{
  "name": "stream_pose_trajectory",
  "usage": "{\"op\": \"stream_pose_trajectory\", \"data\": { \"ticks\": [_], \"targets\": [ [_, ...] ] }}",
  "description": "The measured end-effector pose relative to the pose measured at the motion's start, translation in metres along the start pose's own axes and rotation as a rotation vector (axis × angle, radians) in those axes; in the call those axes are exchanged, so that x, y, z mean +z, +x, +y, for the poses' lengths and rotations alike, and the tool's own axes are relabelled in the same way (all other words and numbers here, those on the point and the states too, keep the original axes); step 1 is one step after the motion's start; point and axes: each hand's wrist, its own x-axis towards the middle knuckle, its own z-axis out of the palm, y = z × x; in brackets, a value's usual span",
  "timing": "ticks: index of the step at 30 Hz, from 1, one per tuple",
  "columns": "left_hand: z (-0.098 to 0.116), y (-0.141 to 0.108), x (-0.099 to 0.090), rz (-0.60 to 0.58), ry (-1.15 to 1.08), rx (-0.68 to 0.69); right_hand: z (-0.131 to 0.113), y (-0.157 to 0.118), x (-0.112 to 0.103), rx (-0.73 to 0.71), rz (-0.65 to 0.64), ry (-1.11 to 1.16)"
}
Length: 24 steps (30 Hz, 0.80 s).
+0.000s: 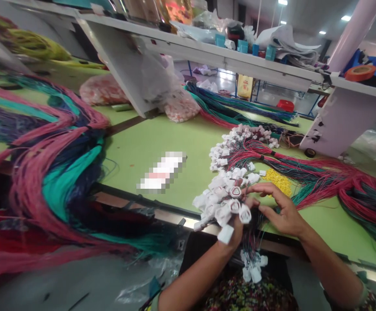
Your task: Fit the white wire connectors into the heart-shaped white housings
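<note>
A bunch of wires with white plastic connectors [222, 201] sits in my left hand [237, 233], whose fingers are mostly hidden behind the connectors. More white connectors [253, 265] dangle on thin wires below that hand. My right hand [283, 211] is just right of the bunch, thumb and forefinger spread apart, with nothing visible between them. Its fingertips come close to the connectors; whether they touch cannot be told. Behind both hands, bundled red, black and green wires [291, 166] with white connector ends lie on the green table [132, 142]. Small yellow pieces [277, 182] are heaped beside my right hand.
Thick pink, teal and dark wire bundles [58, 172] hang over the table at left. A blurred white label [162, 172] lies mid-table. Bags of small parts [181, 106] stand by the shelf's upright panel [110, 65]. Orange tape [360, 72] rests on the shelf.
</note>
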Motion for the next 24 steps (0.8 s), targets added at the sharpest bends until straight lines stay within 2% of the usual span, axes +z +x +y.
{"op": "stream_pose_trajectory", "data": {
  "ticks": [1, 3, 5, 7, 9, 11, 17, 21, 24],
  "targets": [
    [0.002, 0.001, 0.003, 0.049, -0.105, -0.006, 0.002, -0.001, 0.003, 0.027, 0.064, -0.002],
    [0.007, 0.005, 0.007, 0.113, -0.302, -0.153, 0.006, -0.004, 0.009, 0.106, 0.134, -0.061],
    [0.013, 0.009, 0.007, 0.076, -0.347, -0.225, 0.011, -0.007, 0.014, 0.152, 0.030, -0.189],
    [0.019, 0.011, 0.003, -0.026, -0.270, -0.257, 0.016, -0.012, 0.019, 0.157, -0.153, -0.335],
    [0.021, 0.013, -0.002, -0.130, -0.154, -0.278, 0.019, -0.018, 0.023, 0.151, -0.227, -0.450],
    [0.021, 0.016, -0.006, -0.182, -0.081, -0.292, 0.022, -0.025, 0.029, 0.141, -0.235, -0.549],
    [0.017, 0.024, 0.002, -0.155, -0.089, -0.272, 0.023, -0.049, 0.044, 0.065, -0.245, -0.778],
    [0.016, 0.024, 0.008, -0.211, -0.119, -0.277, 0.021, -0.060, 0.051, 0.095, -0.215, -0.797],
    [0.013, 0.019, 0.003, -0.239, -0.061, -0.287, 0.018, -0.062, 0.049, 0.126, -0.184, -0.673]
  ]
}}
